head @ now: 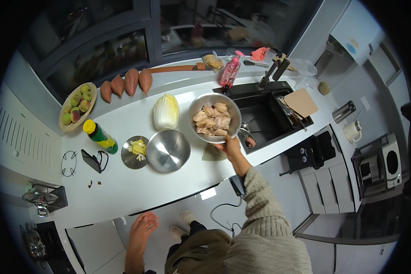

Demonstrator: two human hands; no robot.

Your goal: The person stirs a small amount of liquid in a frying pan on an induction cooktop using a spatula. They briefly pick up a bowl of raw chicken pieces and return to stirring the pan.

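My right hand (230, 147) grips the near rim of a stainless steel bowl (194, 126). Raw chicken wing pieces (212, 120) lie in the bowl, which is over the counter at the left edge of the black sink (260, 113). Part of a greyish-green item (212, 154) shows below the bowl; I cannot tell what it is. My left hand (144, 222) hangs in front of the counter's edge, empty, its fingers loosely bent and slightly blurred. A second steel bowl (168, 150), with nothing in it, stands beside a small metal plate (126, 159) of sliced ginger and garlic (137, 148).
A napa cabbage (166, 111) lies behind the bowls. Left are a green bottle with yellow cap (101, 137), a phone on a stand (90, 161), a wire trivet (69, 163) and a fruit basket (63, 120). Sweet potatoes (132, 82) and a pink pump bottle (230, 72) stand along the window.
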